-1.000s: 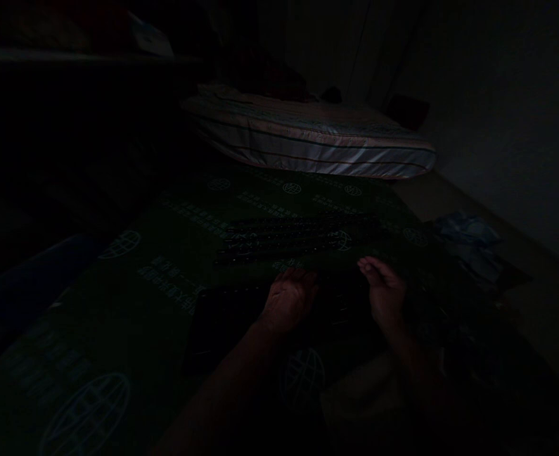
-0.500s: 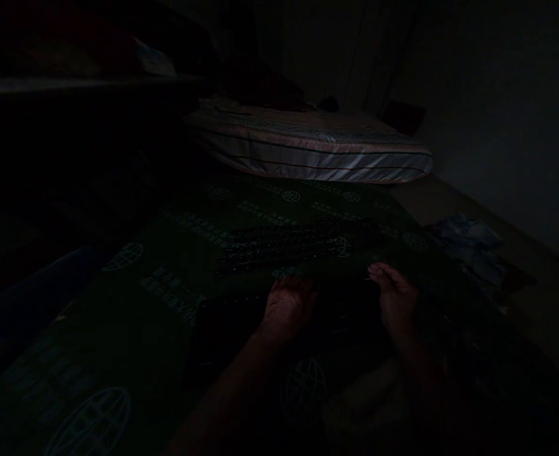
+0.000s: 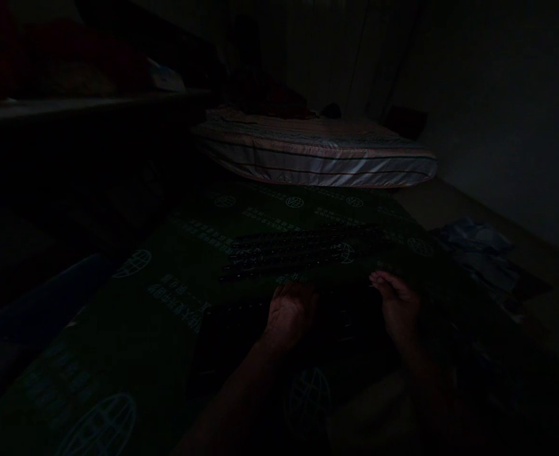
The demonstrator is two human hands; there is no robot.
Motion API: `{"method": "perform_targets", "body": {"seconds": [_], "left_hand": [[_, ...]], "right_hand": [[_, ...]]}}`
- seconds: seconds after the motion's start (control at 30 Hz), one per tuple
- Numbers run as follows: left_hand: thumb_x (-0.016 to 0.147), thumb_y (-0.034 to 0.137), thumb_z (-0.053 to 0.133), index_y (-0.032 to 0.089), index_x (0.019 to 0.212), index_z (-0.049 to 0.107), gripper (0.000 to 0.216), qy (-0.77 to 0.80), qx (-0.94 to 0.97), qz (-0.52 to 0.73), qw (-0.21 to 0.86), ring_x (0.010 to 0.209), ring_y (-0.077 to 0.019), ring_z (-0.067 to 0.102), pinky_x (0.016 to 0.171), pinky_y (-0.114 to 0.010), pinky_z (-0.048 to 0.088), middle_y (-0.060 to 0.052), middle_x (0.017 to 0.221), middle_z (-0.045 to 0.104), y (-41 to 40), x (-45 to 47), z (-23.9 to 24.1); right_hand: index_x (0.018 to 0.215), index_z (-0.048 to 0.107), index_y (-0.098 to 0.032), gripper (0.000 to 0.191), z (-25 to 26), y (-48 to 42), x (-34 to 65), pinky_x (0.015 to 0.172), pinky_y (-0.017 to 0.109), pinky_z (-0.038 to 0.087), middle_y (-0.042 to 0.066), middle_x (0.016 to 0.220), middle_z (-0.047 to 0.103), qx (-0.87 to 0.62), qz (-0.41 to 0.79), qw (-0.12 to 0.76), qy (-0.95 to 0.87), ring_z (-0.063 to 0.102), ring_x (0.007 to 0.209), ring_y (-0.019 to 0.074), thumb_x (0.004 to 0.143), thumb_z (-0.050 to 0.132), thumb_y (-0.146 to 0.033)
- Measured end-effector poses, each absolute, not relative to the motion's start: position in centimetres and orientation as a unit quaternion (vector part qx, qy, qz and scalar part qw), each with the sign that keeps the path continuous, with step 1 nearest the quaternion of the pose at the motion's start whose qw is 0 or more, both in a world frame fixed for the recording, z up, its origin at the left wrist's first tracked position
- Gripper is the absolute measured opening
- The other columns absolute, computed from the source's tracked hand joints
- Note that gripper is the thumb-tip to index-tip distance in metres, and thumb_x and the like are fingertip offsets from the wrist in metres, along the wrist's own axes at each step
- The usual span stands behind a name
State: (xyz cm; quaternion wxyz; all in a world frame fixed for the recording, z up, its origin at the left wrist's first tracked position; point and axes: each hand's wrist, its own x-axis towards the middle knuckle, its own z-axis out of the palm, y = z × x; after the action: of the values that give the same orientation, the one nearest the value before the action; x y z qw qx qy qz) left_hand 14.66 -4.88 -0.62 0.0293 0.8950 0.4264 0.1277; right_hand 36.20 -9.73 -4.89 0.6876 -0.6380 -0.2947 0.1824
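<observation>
The picture is very dark. A black flat piece [image 3: 234, 335] lies on a green printed sheet, with small pale dots along its far edge. On this piece rests my left hand [image 3: 286, 313], back of the hand up, its fingers mostly lost in shadow. Near the far right part of the piece, my right hand [image 3: 398, 304] is closed in a pinch. A tiny pale bit shows at its fingertips, too small to name. Beyond both hands lie several long black strips [image 3: 289, 256] with small pale dots, side by side.
The green sheet [image 3: 132, 342] carries white globe prints and lettering. A striped mattress [image 3: 317, 155] stands beyond it. At the left is a shelf [image 3: 94, 104] with things on it. Crumpled cloth [image 3: 474, 237] lies on the floor at the right, near a pale wall [image 3: 507, 107].
The whole view has shifted slightly, so things appear a little lower and further right. Both hands keep nearly the same pose over the black piece.
</observation>
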Motion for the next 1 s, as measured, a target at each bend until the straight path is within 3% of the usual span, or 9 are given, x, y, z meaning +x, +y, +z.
{"method": "perform_targets", "body": {"seconds": [0.43, 1.0], "left_hand": [[0.088, 0.026, 0.05, 0.017, 0.096, 0.063, 0.018, 0.402, 0.901, 0.158, 0.04, 0.089, -0.0268, 0.061, 0.08, -0.041, 0.046, -0.009, 0.096, 0.068, -5.0, 14.7, -1.0], [0.087, 0.023, 0.051, 0.018, 0.094, 0.063, 0.014, 0.407, 0.898, 0.152, 0.073, 0.087, -0.0259, 0.061, 0.08, -0.042, 0.047, -0.007, 0.093, 0.068, -4.9, 14.3, -1.2]], "right_hand": [[0.082, 0.071, -0.019, 0.027, -4.9, -9.8, 36.2, 0.081, 0.041, 0.05, 0.008, 0.089, 0.071, -0.684, 0.151, 0.615, -0.362, 0.065, 0.085, 0.0234, 0.072, 0.061, -0.042], [0.087, 0.07, -0.021, 0.027, -6.2, -9.6, 36.4, 0.085, 0.041, 0.05, 0.009, 0.098, 0.068, -0.701, 0.119, 0.554, -0.434, 0.063, 0.093, 0.0239, 0.078, 0.055, -0.042]]}}
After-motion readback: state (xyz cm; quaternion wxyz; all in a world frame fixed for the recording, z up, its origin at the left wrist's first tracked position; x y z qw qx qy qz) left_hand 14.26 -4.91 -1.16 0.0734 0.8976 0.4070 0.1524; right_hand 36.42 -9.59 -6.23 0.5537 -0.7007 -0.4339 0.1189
